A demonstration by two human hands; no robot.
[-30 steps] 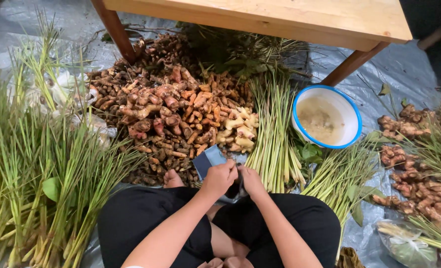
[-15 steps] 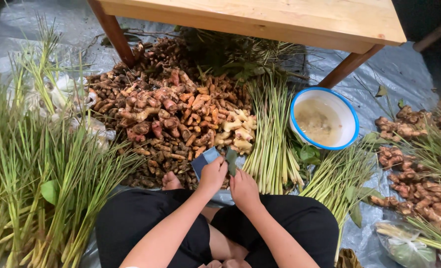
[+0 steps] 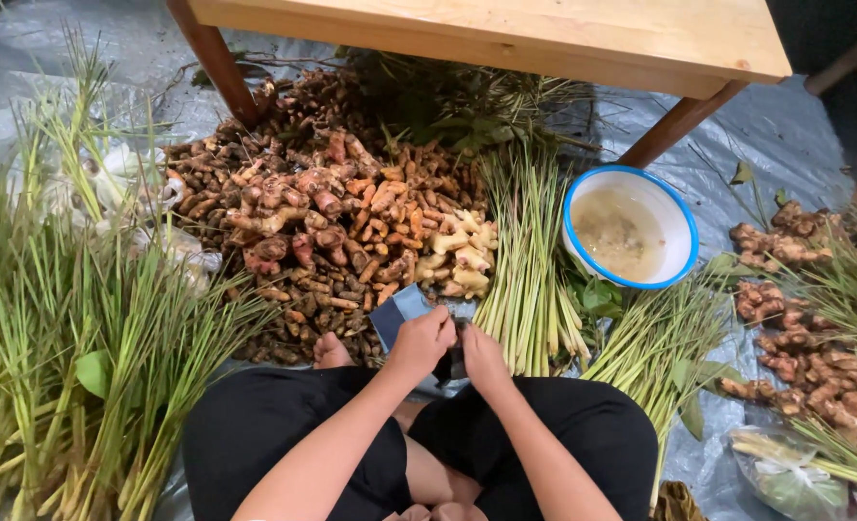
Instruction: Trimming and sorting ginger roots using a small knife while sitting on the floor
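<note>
While a person sits cross-legged on a grey tarp (image 3: 785, 125), left hand (image 3: 422, 340) and right hand (image 3: 483, 355) both closed on a blue-grey cloth (image 3: 399, 314) at the knees; heaped brown roots (image 3: 322, 222) just beyond, lemongrass bundles (image 3: 530, 280) beside, blue-rimmed bowl (image 3: 674, 207) near, wooden table (image 3: 505, 29) above.

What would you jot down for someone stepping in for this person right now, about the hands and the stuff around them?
Left hand: closed on a blue-grey cloth in front of the knees.
Right hand: pinching a small dark item beside the left hand; what it is cannot be told.
Around: root pile ahead, with a few pale peeled-looking pieces at its right edge; lemongrass bundle right of the hands; blue-rimmed bowl of cloudy liquid further right.
Most roots are unpeeled.
</note>
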